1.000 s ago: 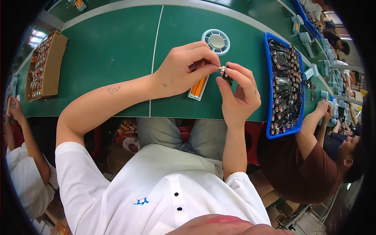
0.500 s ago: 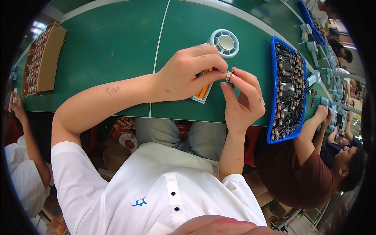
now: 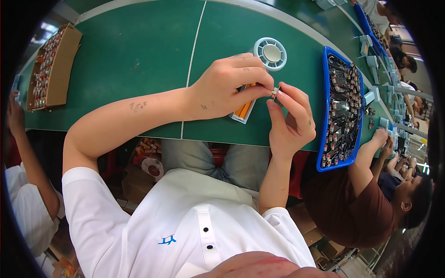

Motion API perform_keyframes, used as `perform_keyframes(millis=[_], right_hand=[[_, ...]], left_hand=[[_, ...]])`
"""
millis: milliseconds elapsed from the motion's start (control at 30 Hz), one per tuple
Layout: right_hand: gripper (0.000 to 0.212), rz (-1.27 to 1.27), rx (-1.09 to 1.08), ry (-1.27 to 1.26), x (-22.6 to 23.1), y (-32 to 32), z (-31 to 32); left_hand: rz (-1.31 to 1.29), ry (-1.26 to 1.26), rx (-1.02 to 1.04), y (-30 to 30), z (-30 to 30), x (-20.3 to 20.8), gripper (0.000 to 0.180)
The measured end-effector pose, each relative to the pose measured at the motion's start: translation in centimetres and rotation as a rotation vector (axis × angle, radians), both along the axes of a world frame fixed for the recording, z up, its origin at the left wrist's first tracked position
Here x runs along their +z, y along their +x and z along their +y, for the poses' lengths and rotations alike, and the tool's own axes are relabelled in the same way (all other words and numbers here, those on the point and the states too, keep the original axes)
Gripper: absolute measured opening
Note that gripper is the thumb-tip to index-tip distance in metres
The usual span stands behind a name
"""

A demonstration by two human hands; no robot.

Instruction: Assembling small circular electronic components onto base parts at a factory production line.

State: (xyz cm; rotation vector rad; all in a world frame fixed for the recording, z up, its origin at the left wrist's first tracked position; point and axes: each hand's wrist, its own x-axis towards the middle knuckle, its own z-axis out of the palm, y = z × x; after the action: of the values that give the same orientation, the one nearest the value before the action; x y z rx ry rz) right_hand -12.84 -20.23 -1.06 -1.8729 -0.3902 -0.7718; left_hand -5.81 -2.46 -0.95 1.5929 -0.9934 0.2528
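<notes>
Left hand (image 3: 232, 88) and right hand (image 3: 293, 119) pinch a small part (image 3: 275, 92), fingers narrow; round grille (image 3: 271, 53) beyond them on the desk (image 3: 134, 51); blue tray (image 3: 326, 83) to their right.

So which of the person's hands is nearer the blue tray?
Right. The right hand is a little left of the blue tray; the left hand is farther left.

Filled cardboard box (image 3: 61, 74) at left; brown-shirted co-worker (image 3: 347, 208) at right.
</notes>
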Motion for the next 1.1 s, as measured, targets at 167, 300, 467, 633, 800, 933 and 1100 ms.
perform_keyframes(millis=[167, 300, 467, 633, 800, 933, 1100], right_hand=[[0.035, 0.069, 0.084, 0.103, -0.2, -0.1, -0.1], [0.036, 0.136, 0.174, 0.233, -0.1, -0.1, -0.2], [0.036, 0.161, 0.251, 0.304, 0.2, 0.0, -0.3], [0.035, 0.134, 0.23, 0.264, -0.2, 0.0, -0.1], [0.034, 0.039, -0.066, 0.134, -0.2, -0.5, 0.7], [0.032, -0.034, -0.348, 0.007, 0.1, -0.3, 0.8], [0.03, 0.03, -0.379, -0.034, 0.1, -0.2, 0.8]], left_hand=[[0.15, -0.005, -0.048, 0.0, 0.2, 0.1, 0.014], [0.255, -0.024, -0.11, 0.2, 0.2, 0.0, 0.016], [0.152, -0.045, -0.156, 0.6, 0.1, -0.1, 0.019], [0.148, -0.039, -0.105, 0.5, 0.4, 0.1, 0.017], [0.209, 0.044, 0.158, 0.5, 1.2, 1.2, 0.014], [0.246, 0.386, 0.279, 2.0, 2.6, 1.7, 0.014], [0.218, 0.465, 0.32, 1.8, 1.2, 1.2, 0.012]])
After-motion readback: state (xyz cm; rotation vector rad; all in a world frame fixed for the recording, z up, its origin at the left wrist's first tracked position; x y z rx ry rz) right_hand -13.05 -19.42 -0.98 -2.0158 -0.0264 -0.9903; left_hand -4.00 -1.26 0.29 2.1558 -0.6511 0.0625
